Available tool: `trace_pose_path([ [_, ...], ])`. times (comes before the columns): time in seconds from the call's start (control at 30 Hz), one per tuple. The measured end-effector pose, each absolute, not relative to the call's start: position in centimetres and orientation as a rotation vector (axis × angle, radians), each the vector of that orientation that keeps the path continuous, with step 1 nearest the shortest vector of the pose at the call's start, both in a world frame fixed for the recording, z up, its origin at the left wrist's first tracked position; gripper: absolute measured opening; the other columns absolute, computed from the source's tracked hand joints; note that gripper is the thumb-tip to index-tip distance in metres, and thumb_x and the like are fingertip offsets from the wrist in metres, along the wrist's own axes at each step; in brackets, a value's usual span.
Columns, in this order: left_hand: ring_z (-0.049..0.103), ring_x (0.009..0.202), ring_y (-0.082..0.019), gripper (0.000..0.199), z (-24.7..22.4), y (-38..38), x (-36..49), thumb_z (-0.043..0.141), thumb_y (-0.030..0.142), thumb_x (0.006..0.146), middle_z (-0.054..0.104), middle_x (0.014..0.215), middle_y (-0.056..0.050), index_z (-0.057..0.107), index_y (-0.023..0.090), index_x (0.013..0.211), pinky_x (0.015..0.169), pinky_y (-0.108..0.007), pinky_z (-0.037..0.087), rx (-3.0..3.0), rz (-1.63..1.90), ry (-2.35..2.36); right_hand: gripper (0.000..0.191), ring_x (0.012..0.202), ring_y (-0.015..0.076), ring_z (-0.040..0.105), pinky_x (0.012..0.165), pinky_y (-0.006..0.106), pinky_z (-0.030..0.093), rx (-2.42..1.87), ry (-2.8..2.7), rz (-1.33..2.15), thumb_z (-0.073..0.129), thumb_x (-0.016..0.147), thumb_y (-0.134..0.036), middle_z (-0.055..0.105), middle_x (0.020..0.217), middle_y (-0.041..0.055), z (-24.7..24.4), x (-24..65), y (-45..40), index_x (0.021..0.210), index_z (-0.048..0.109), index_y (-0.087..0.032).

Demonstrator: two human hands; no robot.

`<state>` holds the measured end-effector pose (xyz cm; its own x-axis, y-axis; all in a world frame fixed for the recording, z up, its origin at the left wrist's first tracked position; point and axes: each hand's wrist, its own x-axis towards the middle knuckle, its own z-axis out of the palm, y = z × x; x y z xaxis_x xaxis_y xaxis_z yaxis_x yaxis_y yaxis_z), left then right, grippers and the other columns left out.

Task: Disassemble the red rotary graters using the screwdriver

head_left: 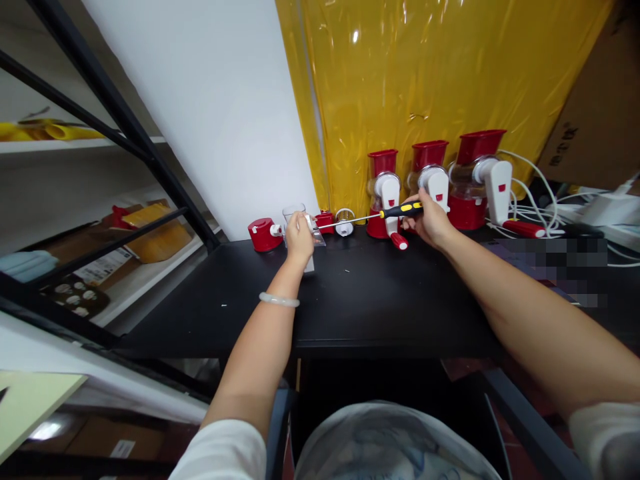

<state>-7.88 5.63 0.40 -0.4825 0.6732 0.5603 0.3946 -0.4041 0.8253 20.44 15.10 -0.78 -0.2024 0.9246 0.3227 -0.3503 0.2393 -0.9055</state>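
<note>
Yellow plastic sheeting hangs behind a black worktop, with a white panel to its left and a cardboard box leaning beyond the right back corner. Toward the left part of the back edge, the left hand, a pale bracelet on its wrist, is closed around a white plastic piece, which juts out below the fingers. The right hand grips the black-and-yellow handle of a screwdriver, held nearly level above the worktop, its shaft pointing left to the white piece; whether the tip touches it is too small to tell. Along the back edge, from the left, stand a red base, a clear plastic part partly hidden by the left hand, a small red piece and a white-ended drum. Farther right come three red-topped grinders with white cranks, the nearest of them just behind the screwdriver. White cables tangle near the right back corner, and a bag-lined bin sits below the front edge.
</note>
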Motion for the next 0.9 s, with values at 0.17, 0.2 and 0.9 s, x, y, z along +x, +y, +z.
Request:
trace_pose_path([
  [0.17, 0.044, 0.037, -0.007, 0.043, 0.4, 5.7, -7.9, 0.044, 0.051, 0.103, 0.047, 0.056, 0.004, 0.061, 0.019, 0.08, 0.038, -0.02, 0.045, 1.48, 1.997, 1.561, 0.029, 0.041, 0.0104, 0.041, 0.048, 0.023, 0.044, -0.601, -1.264, 1.306, 0.073, 0.086, -0.046, 0.038, 0.046, -0.0083, -0.9, 20.5, 15.1, 0.08, 0.053, -0.025],
  [0.2, 0.044, 0.037, -0.007, 0.042, 0.4, 5.7, -7.9, 0.044, 0.05, 0.103, 0.048, 0.056, 0.004, 0.061, 0.019, 0.08, 0.038, -0.02, 0.045, 1.479, 2.001, 1.555, 0.025, 0.042, 0.0104, 0.042, 0.048, 0.023, 0.045, -0.597, -1.244, 1.315, 0.072, 0.085, -0.041, 0.039, 0.047, -0.0079, -0.9, 20.5, 15.0, 0.081, 0.054, -0.025],
  [0.9, 0.044, 0.036, -0.008, 0.047, 0.1, 6.0, -8.2, 0.045, 0.055, 0.102, 0.049, 0.059, 0.002, 0.061, 0.018, 0.079, 0.036, -0.023, 0.043, 1.463, 2.042, 1.531, 0.019, 0.057, 0.016, 0.056, 0.055, 0.03, 0.049, -0.502, -1.132, 1.446, 0.069, 0.075, -0.038, 0.059, 0.065, -0.0017, -0.5, 20.6, 14.2, 0.078, 0.055, -0.025],
])
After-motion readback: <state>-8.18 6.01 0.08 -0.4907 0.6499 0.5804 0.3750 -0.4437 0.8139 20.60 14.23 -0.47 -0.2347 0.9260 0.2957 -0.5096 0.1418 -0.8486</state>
